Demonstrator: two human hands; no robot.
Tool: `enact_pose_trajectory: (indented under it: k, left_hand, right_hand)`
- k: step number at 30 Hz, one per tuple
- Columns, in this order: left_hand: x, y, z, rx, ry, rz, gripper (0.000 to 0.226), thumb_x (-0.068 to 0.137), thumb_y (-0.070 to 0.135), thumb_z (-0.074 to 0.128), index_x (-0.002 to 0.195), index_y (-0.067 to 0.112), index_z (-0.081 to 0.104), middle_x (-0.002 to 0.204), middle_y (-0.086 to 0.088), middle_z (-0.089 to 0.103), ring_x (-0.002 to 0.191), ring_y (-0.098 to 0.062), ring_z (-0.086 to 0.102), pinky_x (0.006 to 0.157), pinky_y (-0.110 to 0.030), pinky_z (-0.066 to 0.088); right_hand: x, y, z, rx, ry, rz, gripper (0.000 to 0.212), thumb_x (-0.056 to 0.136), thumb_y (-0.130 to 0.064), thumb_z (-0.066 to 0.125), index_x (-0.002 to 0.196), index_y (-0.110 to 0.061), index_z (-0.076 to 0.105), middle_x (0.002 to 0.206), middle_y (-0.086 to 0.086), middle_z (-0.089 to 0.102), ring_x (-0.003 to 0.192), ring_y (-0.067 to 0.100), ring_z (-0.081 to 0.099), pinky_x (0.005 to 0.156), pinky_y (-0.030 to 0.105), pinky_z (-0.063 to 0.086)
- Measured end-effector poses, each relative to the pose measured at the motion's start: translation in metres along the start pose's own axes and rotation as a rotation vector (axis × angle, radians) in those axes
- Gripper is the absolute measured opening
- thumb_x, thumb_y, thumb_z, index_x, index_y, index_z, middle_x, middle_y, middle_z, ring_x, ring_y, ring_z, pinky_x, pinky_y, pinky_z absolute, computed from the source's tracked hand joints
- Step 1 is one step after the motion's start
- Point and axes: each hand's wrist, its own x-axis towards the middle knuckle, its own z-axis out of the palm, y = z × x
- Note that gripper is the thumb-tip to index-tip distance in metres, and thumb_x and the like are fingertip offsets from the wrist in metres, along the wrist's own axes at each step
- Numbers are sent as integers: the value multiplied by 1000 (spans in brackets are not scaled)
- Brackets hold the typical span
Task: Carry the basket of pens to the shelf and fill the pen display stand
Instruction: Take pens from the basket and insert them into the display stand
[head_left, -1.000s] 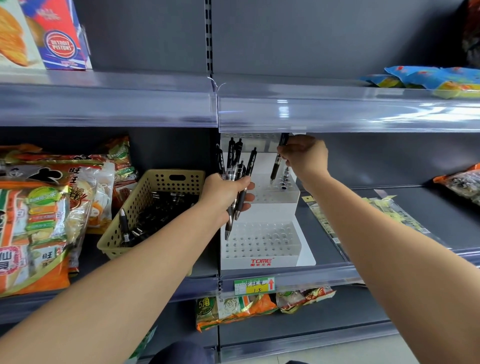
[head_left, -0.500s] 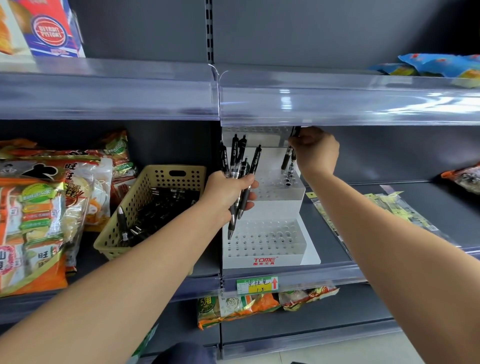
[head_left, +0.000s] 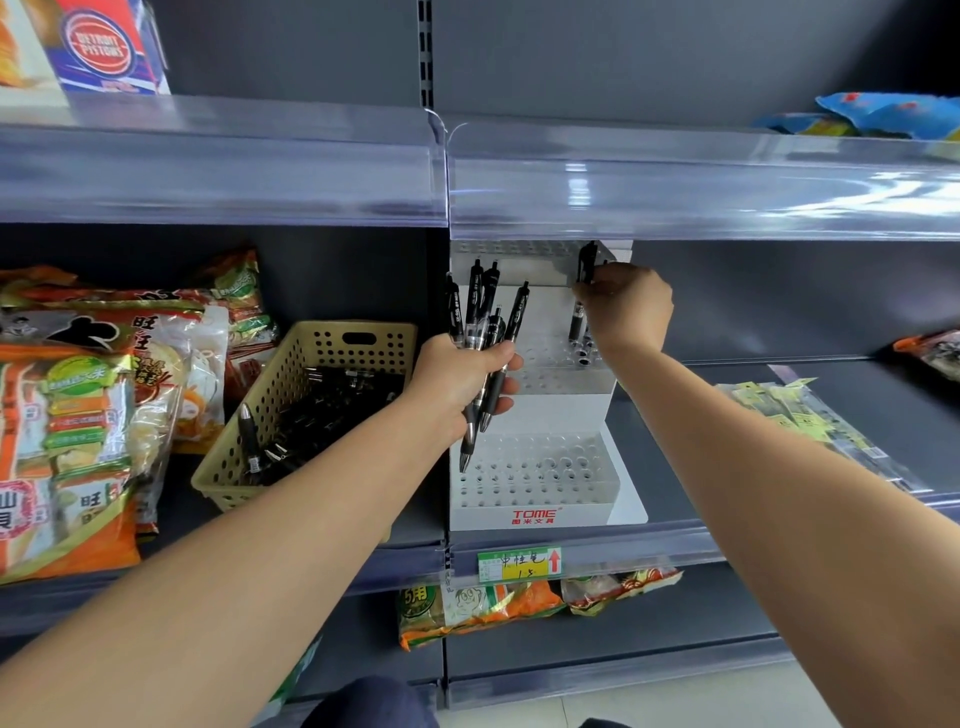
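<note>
Head cam shows you facing a dark grey shop shelf (head_left: 753, 384) with a grey back panel and a clear strip (head_left: 675, 202) along the front of the shelf above. The white stand (head_left: 535, 515) sits at the shelf's front edge, right above a price tag (head_left: 519, 564). Its top tier reaches up just under that strip, so there's very little headroom there.

Your left grip (head_left: 457, 379) is wrapped round a bunch of black pens (head_left: 474, 299), tips down, in front of the stand's left side. Your right grip (head_left: 628, 306) is pinching one pen (head_left: 587, 262) upright over the right end of the middle tier, knuckles close under the strip.

The basket (head_left: 311, 364), with more pens inside, is just left of the stand, and snack bags (head_left: 78, 415) crowd its far side. To the stand's right there's bare shelf before the yellow packets (head_left: 795, 415).
</note>
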Motion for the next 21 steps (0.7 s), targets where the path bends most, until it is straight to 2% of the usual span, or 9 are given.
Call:
enact_pose_trajectory:
  k: [2, 7, 13, 16, 19, 21]
  left_hand:
    - [0, -1, 0, 0, 3, -2, 28, 89, 9, 66, 111, -3, 55, 79, -6, 70, 57, -15, 62, 49, -28, 54]
    - [2, -1, -2, 7, 8, -5, 36, 89, 9, 66, 119, -5, 52, 79, -6, 70, 55, -14, 62, 48, -27, 54]
    - [3, -1, -3, 15, 10, -8, 39, 88, 10, 67, 120, -6, 51, 79, -7, 70, 53, -13, 62, 48, -27, 54]
    - [4, -2, -3, 10, 9, -9, 39, 88, 10, 67, 120, -5, 50, 80, -7, 70, 53, -13, 63, 48, -27, 55]
    - [3, -2, -3, 16, 3, -12, 38, 88, 10, 67, 118, -5, 52, 81, -8, 71, 53, -13, 63, 48, -27, 54]
    - [3, -2, -4, 17, 3, -7, 38, 88, 9, 67, 119, -6, 51, 81, -8, 70, 53, -13, 62, 48, -27, 54]
  right_hand:
    - [0, 1, 1, -48, -12, 30, 11, 83, -21, 63, 78, -14, 70, 74, 10, 63, 73, 30, 58, 59, 25, 36]
    - [-2, 3, 5, -130, 12, 61, 18, 82, -25, 65, 98, -20, 72, 97, 8, 70, 91, 32, 64, 70, 27, 45]
    - [-2, 8, 8, -162, -18, 92, 19, 84, -32, 66, 93, -18, 74, 94, 10, 71, 90, 33, 65, 71, 30, 47]
    - [-2, 11, 9, -158, -22, 133, 23, 83, -36, 67, 84, -14, 73, 87, 11, 70, 85, 33, 65, 67, 30, 46]
    - [-3, 13, 10, -140, -31, 183, 30, 82, -38, 67, 64, -14, 62, 74, 10, 64, 76, 31, 64, 62, 28, 42]
    - [-2, 13, 11, -123, -32, 199, 33, 81, -38, 66, 59, -14, 58, 72, 10, 62, 74, 30, 64, 62, 27, 40]
